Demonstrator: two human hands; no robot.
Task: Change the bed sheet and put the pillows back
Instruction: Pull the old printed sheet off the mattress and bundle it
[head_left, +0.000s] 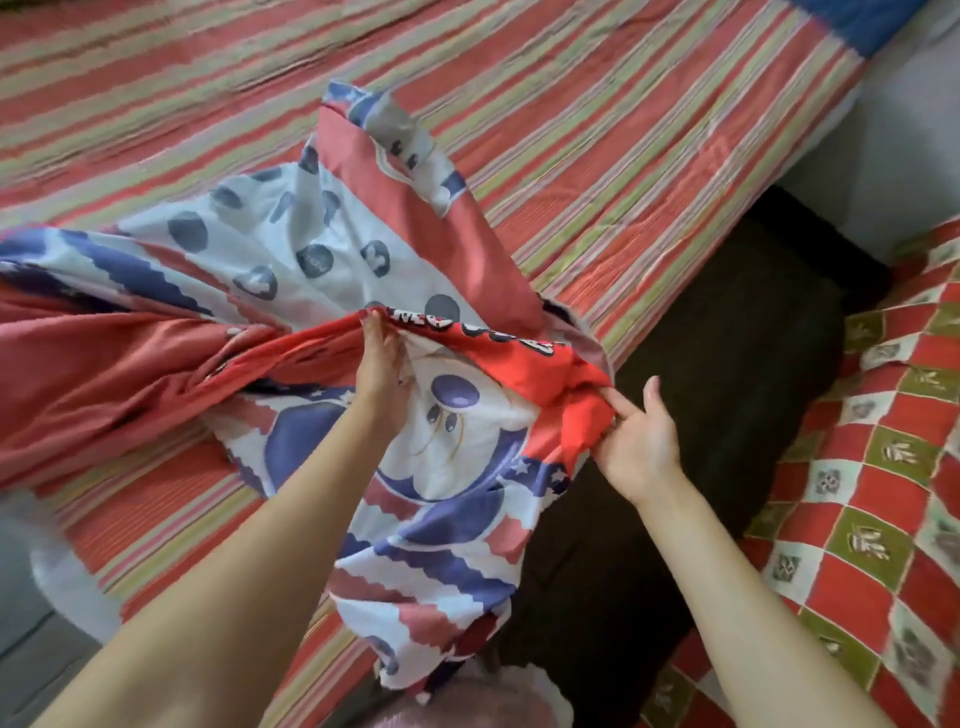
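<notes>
A cartoon-print sheet (291, 249) in red, white and blue lies bunched and twisted across the bed, trailing off the near edge. Under it the mattress wears a red, green and white striped cover (597, 135). My left hand (382, 364) pinches the sheet's red border at the middle of the bundle. My right hand (636, 441) grips the same red border at the bed's right edge, thumb and forefinger on the cloth, the other fingers spread. No pillows are in view.
A dark gap of floor (727, 415) runs along the bed's right side. A red, green and white checked cloth (872, 519) covers something at the lower right. A blue cloth (862, 21) shows at the top right corner. Grey floor lies at the lower left.
</notes>
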